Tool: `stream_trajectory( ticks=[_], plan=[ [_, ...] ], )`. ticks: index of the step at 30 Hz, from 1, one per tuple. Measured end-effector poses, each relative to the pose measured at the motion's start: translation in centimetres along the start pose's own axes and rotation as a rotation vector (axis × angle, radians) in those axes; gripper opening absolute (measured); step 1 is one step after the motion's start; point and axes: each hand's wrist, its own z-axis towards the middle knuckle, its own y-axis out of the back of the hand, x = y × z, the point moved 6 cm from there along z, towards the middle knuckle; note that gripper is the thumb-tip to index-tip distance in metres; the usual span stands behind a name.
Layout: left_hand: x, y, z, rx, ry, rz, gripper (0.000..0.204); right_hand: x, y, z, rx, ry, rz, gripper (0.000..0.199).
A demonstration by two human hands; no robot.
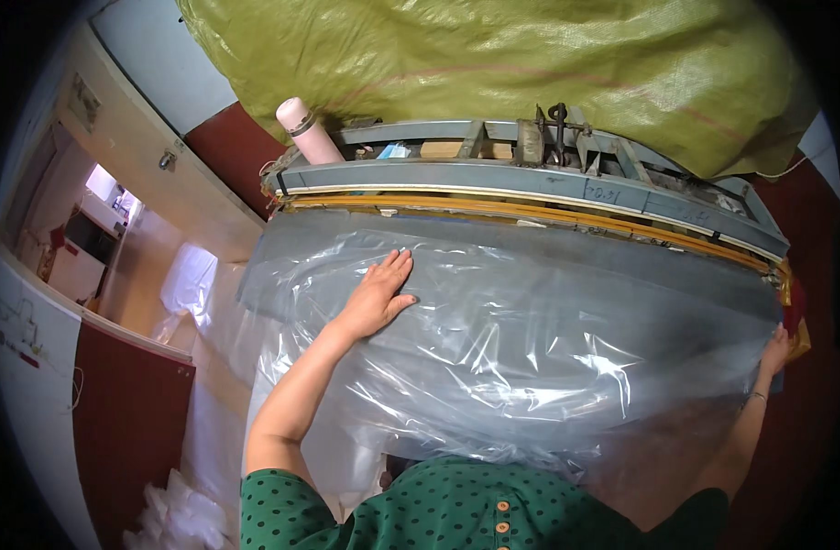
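A wide clear plastic film (493,339) lies over a grey work surface (621,275) and hangs in shiny folds toward my body. My left hand (380,295) rests flat on the film, left of the middle, fingers stretched out and thumb apart. At the far right end, my right hand (775,350) is closed on the film's edge, its fingertips partly hidden there. Just beyond the film runs a long metal machine frame (530,179) with orange-yellow strips (493,213) along its near side, which looks like a bag sealer.
A pink bottle (308,131) stands at the frame's left end. Dark metal clamp parts (557,133) rise from its back. Behind hangs a big yellow-green woven sheet (493,64). Left are an open doorway (117,220), a door (163,151) and crumpled plastic (181,513) on the floor.
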Motion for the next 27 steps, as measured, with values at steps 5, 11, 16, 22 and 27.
stream_trajectory(
  ticks=[5, 11, 16, 22, 27],
  plan=[
    [1.1, -0.9, 2.7, -0.036, -0.019, 0.025, 0.060, -1.4, 0.4, 0.6, -0.133, 0.087, 0.199, 0.046],
    [1.7, -1.2, 5.7, -0.228, -0.069, 0.034, 0.042, -4.4, 1.9, 1.6, -0.192, 0.135, 0.440, 0.046],
    [2.2, 0.5, 7.2, -0.462, -0.011, 0.013, 0.024, -3.1, 4.2, -1.0, -0.109, 0.042, 0.737, 0.036],
    [2.0, 1.6, 7.6, -0.404, 0.016, 0.036, 0.015, -4.8, 5.1, 0.0, 0.088, -0.038, 1.027, 0.029],
    [2.6, 0.2, 8.8, -0.679, 0.227, -0.382, 0.017, -9.2, 7.5, 6.1, -0.102, -0.325, 1.508, 0.018]
  ],
)
